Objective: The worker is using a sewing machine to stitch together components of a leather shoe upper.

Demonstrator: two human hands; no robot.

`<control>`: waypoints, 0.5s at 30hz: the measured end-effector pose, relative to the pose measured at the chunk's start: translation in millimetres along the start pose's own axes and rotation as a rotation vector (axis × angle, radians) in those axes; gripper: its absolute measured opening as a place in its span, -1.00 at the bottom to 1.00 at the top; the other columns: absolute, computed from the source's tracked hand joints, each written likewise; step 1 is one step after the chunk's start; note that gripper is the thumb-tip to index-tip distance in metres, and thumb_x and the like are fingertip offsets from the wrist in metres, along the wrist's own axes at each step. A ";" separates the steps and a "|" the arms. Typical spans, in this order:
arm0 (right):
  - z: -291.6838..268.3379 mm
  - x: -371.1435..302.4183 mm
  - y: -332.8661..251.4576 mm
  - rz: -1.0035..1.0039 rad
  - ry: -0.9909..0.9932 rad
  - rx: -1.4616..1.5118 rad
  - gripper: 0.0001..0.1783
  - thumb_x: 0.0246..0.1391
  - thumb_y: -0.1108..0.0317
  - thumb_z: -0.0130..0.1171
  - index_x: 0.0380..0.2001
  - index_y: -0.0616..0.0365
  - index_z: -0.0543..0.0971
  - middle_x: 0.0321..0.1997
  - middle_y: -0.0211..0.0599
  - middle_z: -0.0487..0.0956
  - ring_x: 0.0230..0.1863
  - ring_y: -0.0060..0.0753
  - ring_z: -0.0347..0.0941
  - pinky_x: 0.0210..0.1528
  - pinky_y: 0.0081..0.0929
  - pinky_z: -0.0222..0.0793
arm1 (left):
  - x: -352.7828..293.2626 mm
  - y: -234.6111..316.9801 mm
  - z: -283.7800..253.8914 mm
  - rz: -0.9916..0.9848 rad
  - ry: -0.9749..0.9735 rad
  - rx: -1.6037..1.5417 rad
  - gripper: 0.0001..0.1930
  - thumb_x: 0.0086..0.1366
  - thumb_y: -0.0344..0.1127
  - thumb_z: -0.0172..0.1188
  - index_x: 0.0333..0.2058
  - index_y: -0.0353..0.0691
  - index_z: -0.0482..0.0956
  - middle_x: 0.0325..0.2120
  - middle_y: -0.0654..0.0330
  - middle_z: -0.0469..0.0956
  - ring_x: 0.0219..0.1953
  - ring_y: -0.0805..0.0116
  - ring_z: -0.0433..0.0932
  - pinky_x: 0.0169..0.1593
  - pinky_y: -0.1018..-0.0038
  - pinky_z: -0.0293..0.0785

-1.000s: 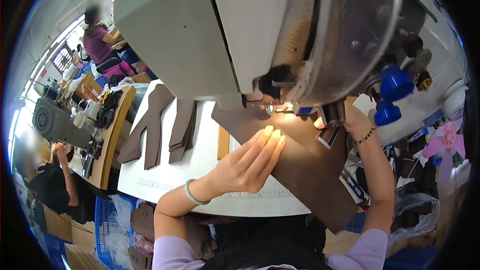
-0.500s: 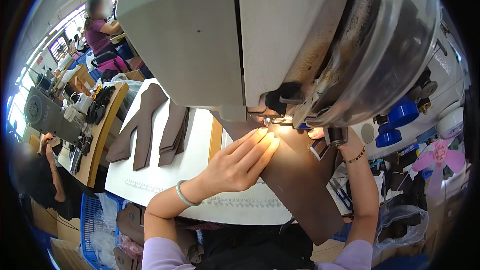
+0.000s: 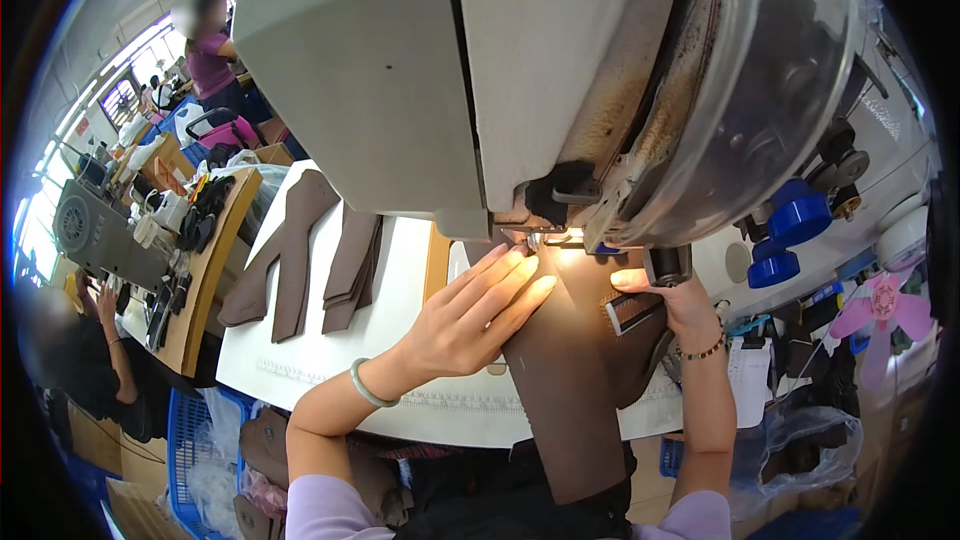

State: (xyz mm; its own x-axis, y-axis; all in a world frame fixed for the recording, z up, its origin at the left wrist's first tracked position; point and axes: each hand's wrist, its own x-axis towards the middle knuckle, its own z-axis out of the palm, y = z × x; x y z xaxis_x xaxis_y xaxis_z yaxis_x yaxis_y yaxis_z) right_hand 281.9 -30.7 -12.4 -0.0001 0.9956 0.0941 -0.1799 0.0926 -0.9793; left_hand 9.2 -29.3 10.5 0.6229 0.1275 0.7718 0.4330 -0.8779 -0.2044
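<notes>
A dark brown panel (image 3: 572, 390), leather-like, lies under the lit needle area of a sewing machine (image 3: 400, 90), its long end hanging past the table's front edge. My left hand (image 3: 470, 315) rests flat on the panel just left of the needle, fingers stretched out side by side. At the panel's right, my right hand (image 3: 690, 308) has its thumb laid on top, while its other fingers are hidden underneath. Below that thumb a small dark patch with a pale toothed edge (image 3: 634, 314) shows on the panel. The needle tip is too small to make out.
Brown cut pieces (image 3: 290, 260) and a stack of brown strips (image 3: 352, 280) lie left on the white table (image 3: 300, 370). A blue basket (image 3: 190, 460) stands below. Blue knobs (image 3: 800, 212) and a pink fan (image 3: 884, 308) are at right. Co-workers (image 3: 212, 60) sit farther left.
The panel has turned, its hanging end swinging left toward my body. My right hand has shifted a little and shows more of its thumb. My left hand stays near the needle.
</notes>
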 end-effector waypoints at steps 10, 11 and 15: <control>26.4 -24.9 -10.5 0.062 0.018 0.085 -0.54 -0.21 0.55 0.40 -0.14 0.26 0.52 -0.24 -0.37 0.59 -0.20 -0.58 0.52 -0.03 -0.58 0.42 | -5.7 -8.8 0.7 -0.047 0.033 -0.160 -0.62 0.04 -0.27 0.23 -0.16 -0.33 0.63 -0.19 0.03 0.56 -0.10 0.03 0.58 0.01 0.18 0.57; 29.2 -26.5 -11.3 0.044 -0.004 0.112 -0.54 -0.21 0.55 0.40 -0.14 0.26 0.52 -0.24 -0.37 0.59 -0.20 -0.58 0.52 -0.03 -0.58 0.42 | -5.5 -8.3 0.3 -0.047 0.021 -0.161 -0.62 0.04 -0.27 0.23 -0.16 -0.33 0.63 -0.19 0.03 0.56 -0.10 0.03 0.58 0.01 0.18 0.57; 30.1 -31.3 -9.0 0.049 -0.018 0.123 -0.55 -0.14 0.52 0.38 -0.11 0.26 0.50 -0.19 -0.36 0.58 -0.17 -0.57 0.50 -0.03 -0.60 0.41 | -6.6 -8.9 -3.4 0.022 0.009 -0.111 -0.54 -0.05 -0.30 0.26 -0.09 -0.25 0.61 -0.17 0.06 0.53 -0.09 0.09 0.55 0.10 0.22 0.53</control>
State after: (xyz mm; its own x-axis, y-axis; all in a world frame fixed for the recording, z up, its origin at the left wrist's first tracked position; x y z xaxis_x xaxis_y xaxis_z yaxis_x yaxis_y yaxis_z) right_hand 253.9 -63.3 -1.2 -0.0289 0.9983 0.0504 -0.2986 0.0395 -0.9536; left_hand -1.0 -23.9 9.3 0.6256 0.1041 0.7732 0.3442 -0.9262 -0.1538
